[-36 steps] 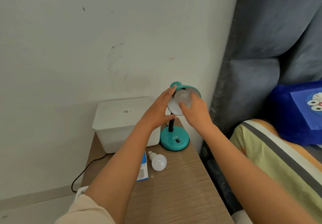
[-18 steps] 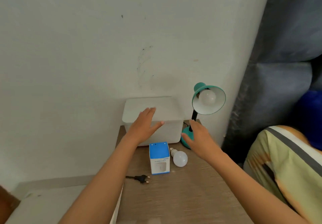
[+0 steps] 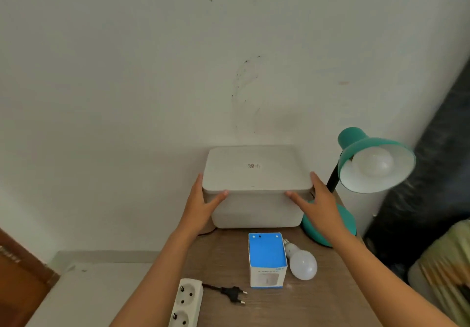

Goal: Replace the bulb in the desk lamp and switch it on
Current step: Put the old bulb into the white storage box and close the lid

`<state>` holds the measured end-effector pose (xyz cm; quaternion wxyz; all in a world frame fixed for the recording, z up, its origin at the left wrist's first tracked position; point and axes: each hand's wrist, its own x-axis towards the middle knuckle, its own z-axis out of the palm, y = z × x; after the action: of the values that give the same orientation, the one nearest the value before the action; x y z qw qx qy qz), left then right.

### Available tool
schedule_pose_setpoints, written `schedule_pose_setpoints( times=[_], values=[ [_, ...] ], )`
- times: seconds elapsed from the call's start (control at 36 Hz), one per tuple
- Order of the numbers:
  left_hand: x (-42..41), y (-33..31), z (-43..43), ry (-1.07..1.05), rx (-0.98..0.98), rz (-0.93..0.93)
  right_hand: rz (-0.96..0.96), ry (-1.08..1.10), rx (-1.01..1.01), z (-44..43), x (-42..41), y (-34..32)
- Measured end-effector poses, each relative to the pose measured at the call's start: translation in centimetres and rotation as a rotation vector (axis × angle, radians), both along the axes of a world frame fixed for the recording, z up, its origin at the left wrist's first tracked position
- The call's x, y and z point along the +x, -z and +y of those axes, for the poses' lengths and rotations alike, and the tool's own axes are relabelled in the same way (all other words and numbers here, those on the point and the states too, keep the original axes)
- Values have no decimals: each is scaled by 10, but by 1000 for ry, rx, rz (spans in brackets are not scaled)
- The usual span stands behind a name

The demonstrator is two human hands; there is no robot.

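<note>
Left hand (image 3: 201, 206) and right hand (image 3: 318, 203) spread open, pressing against opposite front corners of white lidded box (image 3: 256, 187) at frame centre, nothing enclosed in either. Nearest, lower centre: power strip (image 3: 184, 303) lying beside unplugged black plug (image 3: 234, 294). Beyond: blue bulb carton (image 3: 267, 259) standing, loose bulb (image 3: 301, 263) lying just right of it. Farthest, right: teal desk lamp (image 3: 366, 159) standing, bulb seated in shade.

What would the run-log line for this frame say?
left hand: on white box left side | right hand: on its right side | lamp: bulb fitted, unlit | plug: loose on table
</note>
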<state>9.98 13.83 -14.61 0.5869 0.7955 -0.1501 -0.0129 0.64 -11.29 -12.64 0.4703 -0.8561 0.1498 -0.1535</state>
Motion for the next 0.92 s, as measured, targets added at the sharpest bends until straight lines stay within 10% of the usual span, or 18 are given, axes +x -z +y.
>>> schedule_pose_setpoints(
  times=[0.92],
  values=[
    [-6,-55,12,-91,-270,-77,-241,29,194,33,-3,-47]
  ],
)
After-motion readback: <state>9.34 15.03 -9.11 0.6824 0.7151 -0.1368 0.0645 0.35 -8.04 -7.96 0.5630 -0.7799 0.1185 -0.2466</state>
